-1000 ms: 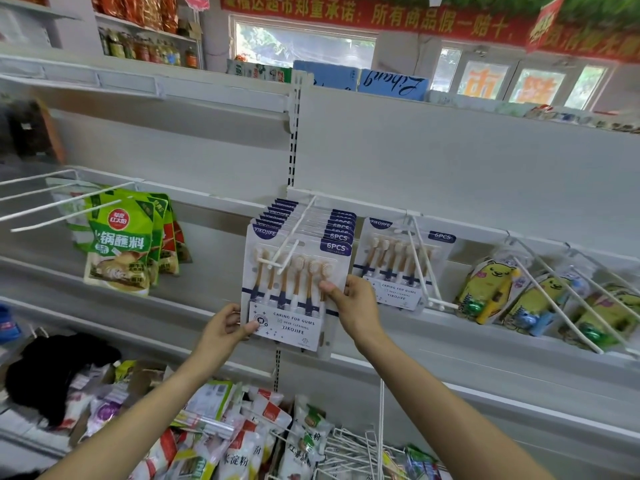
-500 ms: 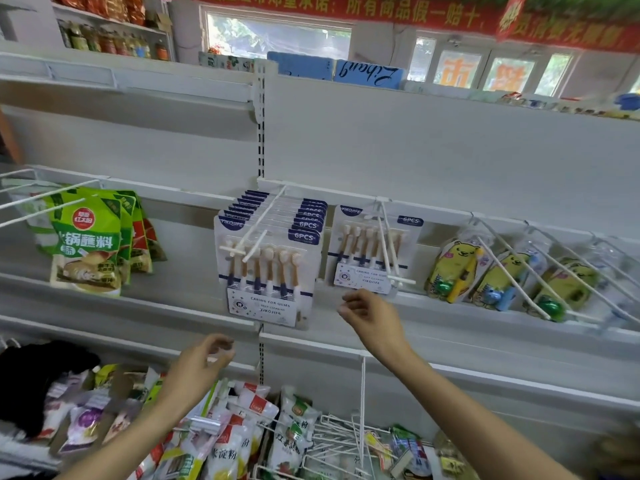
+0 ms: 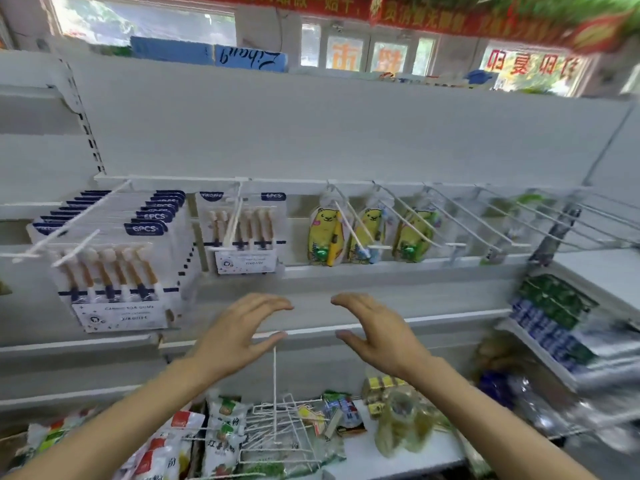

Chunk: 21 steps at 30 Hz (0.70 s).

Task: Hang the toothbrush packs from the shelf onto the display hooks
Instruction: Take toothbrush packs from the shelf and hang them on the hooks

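A thick stack of white toothbrush packs [image 3: 114,268] with brown brushes and blue "6PCS" tags hangs on double white hooks [image 3: 74,216] at the left. To its right a single toothbrush pack [image 3: 244,233] hangs on another hook [image 3: 235,220]. My left hand [image 3: 239,330] and my right hand [image 3: 377,330] hover side by side in front of the bare shelf ledge [image 3: 346,282], below and right of the packs. Both hands hold nothing, fingers curved and apart, palms facing each other.
Yellow bear-shaped kids' toothbrush packs [image 3: 325,237] hang on hooks to the right, then several bare white hooks [image 3: 485,220]. Below lie a loose pile of wire hooks [image 3: 277,431], snack bags [image 3: 221,434] and jars [image 3: 401,424]. A side rack with blue-green boxes [image 3: 550,317] stands at the right.
Both hands have let go of the front toothbrush pack on the left stack and moved right and down. The view has swung right, and the hands now meet in front of the ledge.
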Tool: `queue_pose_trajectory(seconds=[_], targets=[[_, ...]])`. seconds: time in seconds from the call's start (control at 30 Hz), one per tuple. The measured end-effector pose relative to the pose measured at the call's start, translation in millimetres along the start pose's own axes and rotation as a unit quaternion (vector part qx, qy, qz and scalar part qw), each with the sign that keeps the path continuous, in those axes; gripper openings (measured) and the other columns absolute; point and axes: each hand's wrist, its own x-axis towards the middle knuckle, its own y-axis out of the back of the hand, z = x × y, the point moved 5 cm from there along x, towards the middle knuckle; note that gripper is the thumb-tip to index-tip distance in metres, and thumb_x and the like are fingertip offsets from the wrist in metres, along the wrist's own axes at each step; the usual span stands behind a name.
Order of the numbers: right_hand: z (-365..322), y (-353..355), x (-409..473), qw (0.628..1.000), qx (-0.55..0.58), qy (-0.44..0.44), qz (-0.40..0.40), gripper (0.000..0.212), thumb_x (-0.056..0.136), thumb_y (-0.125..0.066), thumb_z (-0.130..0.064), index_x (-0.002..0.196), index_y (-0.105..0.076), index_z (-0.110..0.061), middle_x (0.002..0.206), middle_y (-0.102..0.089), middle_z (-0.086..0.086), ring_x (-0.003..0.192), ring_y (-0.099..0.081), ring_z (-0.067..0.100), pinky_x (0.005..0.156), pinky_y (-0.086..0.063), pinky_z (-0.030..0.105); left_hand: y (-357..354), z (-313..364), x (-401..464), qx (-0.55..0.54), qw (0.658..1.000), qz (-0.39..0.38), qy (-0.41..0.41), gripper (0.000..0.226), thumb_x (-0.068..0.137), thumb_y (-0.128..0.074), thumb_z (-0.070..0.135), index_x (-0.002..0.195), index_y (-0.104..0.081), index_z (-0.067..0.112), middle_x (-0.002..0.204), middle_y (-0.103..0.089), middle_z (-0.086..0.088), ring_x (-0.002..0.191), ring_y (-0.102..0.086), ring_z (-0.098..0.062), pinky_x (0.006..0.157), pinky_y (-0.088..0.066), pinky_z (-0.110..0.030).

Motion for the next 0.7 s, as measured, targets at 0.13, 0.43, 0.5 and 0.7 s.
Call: queue_pose_trajectory(seconds=[0.13, 0.43, 0.5, 0.7], targets=[[53, 36, -49, 0.999, -0.008, -0.022, 0.024, 0.054, 0.094, -0.057, -0.046, 0.142, -0.046, -0.025, 0.143, -0.052, -0.008, 0.132, -0.049, 0.014, 0.104, -0.046, 0.033, -33, 60, 49, 0.012, 0.998, -0.001, -0.058, 0.045, 0.091, -0.058, 0.055, 0.131, -0.055, 0.035, 0.133, -0.057, 0.017, 0.123, -0.051, -0.001, 0.106, -0.042, -0.026], [192, 128, -168, 0.997, -0.028, -0.065, 0.040, 0.056, 0.091, -0.062, -0.045, 0.141, -0.047, -0.024, 0.141, -0.054, -0.007, 0.130, -0.050, 0.013, 0.102, -0.044, 0.030, -123, 226, 149, -0.004, 0.991, -0.006, -0.136, 0.046, 0.089, -0.062, 0.052, 0.130, -0.057, 0.030, 0.131, -0.059, 0.012, 0.122, -0.053, -0.005, 0.102, -0.043, -0.023], [223, 148, -192, 0.996, -0.035, -0.073, 0.039, 0.057, 0.091, -0.062, -0.045, 0.142, -0.046, -0.024, 0.141, -0.054, -0.007, 0.130, -0.050, 0.014, 0.103, -0.044, 0.030, -143, 262, 170, -0.011, 0.989, -0.005, -0.148, 0.047, 0.089, -0.062, 0.053, 0.130, -0.057, 0.030, 0.131, -0.060, 0.012, 0.121, -0.054, -0.006, 0.102, -0.044, -0.024], [308, 199, -252, 0.993, -0.046, -0.100, 0.044, 0.058, 0.090, -0.063, -0.045, 0.141, -0.046, -0.023, 0.140, -0.053, -0.006, 0.129, -0.049, 0.015, 0.104, -0.043, 0.030, -199, 347, 228, -0.020, 0.987, -0.008, -0.160, 0.050, 0.088, -0.063, 0.055, 0.132, -0.055, 0.033, 0.134, -0.058, 0.013, 0.125, -0.052, -0.005, 0.103, -0.043, -0.024]])
